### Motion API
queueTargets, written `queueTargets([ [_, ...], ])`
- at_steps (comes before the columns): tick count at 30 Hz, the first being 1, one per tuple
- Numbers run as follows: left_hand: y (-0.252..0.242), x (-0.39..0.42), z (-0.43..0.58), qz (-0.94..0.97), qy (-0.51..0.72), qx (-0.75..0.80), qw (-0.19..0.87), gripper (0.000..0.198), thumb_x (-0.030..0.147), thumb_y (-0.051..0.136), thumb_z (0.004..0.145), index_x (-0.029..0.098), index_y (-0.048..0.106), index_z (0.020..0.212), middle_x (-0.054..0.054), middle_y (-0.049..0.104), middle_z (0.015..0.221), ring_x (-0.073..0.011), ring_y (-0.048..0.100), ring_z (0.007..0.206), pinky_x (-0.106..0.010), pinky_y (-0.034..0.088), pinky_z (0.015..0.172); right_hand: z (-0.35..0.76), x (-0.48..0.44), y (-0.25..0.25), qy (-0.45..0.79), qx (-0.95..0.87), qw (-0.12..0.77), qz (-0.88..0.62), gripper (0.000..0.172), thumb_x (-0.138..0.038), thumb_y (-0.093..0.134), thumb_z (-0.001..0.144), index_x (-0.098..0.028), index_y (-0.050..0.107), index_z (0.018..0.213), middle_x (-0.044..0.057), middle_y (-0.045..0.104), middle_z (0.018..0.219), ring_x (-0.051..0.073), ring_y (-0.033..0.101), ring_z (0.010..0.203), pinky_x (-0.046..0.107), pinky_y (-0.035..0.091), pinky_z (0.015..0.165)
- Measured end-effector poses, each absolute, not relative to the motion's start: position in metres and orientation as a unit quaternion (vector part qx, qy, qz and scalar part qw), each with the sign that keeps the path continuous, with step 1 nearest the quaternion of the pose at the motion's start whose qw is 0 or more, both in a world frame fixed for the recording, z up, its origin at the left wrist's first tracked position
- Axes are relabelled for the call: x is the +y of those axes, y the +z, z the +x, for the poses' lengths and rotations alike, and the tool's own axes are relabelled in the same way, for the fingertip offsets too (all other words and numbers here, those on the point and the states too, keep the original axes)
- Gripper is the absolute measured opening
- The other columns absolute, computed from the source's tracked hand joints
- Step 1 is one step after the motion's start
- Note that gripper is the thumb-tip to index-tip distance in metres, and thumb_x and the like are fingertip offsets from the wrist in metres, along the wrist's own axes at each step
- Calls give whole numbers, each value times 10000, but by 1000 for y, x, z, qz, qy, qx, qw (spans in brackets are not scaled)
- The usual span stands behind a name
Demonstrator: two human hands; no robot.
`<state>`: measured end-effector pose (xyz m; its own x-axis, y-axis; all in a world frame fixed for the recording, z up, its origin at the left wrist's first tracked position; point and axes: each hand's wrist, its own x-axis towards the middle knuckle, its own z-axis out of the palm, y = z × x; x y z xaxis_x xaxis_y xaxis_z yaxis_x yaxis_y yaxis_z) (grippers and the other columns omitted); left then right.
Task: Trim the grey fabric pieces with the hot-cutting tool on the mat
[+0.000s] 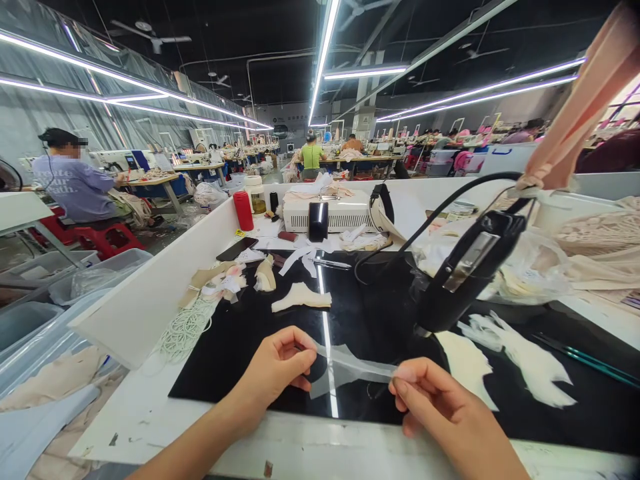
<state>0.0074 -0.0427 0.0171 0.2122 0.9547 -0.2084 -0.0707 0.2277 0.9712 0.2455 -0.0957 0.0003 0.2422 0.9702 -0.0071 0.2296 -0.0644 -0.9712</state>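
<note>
A thin, see-through white piece of film or sheer fabric [345, 371] is stretched between my two hands over the glossy black board [225, 357]. My left hand [280, 363] pinches its left end between thumb and fingers. At its narrow right end, my right hand [425, 393] grips it the same way. Beyond the hands lies a cream cut piece [301, 297]. Right of my right hand are a pale yellow cut piece [465, 363] and white cut pieces [530, 360]. A black hand-held device [465, 273] with a cable stands close behind my right hand.
Pale green cord [187, 328] lies coiled at the left, near fabric scraps [220, 280]. A white vented box [345, 212], a red bottle [243, 211] and a phone [237, 249] are at the back. Teal tweezers [590, 360] lie right. A person [77, 177] sits far left.
</note>
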Motion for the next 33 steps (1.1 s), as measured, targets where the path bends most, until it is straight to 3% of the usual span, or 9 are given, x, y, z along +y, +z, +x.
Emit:
queueTargets([
  [9,11,-42,10,462,440,474,607,247,333,851,723,187,657,767,38,563,686,-114,533,663,-257,611,647,249,-102,-5,367,-467,493,-636,226,-511,698,856,-284,701,846,-52,611,674,148,620,599,248,500,670],
  [14,23,-48,13,488,431,440,618,197,285,805,769,173,644,790,-57,756,961,-159,705,804,-263,603,711,253,-103,-18,355,-500,476,-629,266,-533,670,871,-279,711,805,-31,594,682,160,574,597,246,502,582],
  [16,28,-52,16,507,403,428,630,183,275,778,787,174,626,806,-72,784,912,-173,734,768,-254,576,675,256,-105,-20,333,-533,455,-631,235,-515,700,838,-283,742,834,-14,649,761,168,600,653,244,519,597],
  [20,35,-57,24,549,354,432,622,119,246,714,817,182,614,830,-64,801,887,-162,728,711,-235,521,624,256,-109,-13,293,-569,443,-628,460,-468,806,749,-338,795,1190,39,772,1234,265,720,1032,340,590,947],
  [23,37,-59,31,591,332,421,603,46,217,666,835,183,640,853,-58,809,946,-140,692,688,-242,509,637,246,-109,-4,321,-590,446,-591,571,-427,866,715,-378,784,1278,31,741,1393,329,659,1283,416,511,1131],
  [25,38,-58,35,614,317,416,591,45,187,647,823,186,665,865,-41,800,916,-132,655,674,-241,490,631,238,-105,1,345,-607,441,-563,431,-420,858,744,-381,826,1172,26,789,1279,321,680,1238,393,525,1088],
  [27,38,-56,37,637,305,426,566,67,189,648,829,190,690,880,-18,766,849,-121,596,639,-232,436,583,232,-101,2,359,-624,422,-551,169,-438,784,831,-360,855,963,15,814,990,271,727,982,338,563,906],
  [30,34,-51,34,671,304,456,499,100,289,658,921,212,712,955,7,706,825,-121,541,620,-243,401,562,233,-95,-1,365,-611,403,-575,240,-482,697,896,-315,828,786,0,739,752,210,645,715,289,501,671],
  [33,21,-45,27,747,289,463,379,112,287,634,991,233,723,1033,-16,730,946,-181,637,813,-288,494,729,241,-94,-4,377,-548,425,-614,286,-563,747,846,-290,825,810,1,758,796,205,641,727,266,486,634],
])
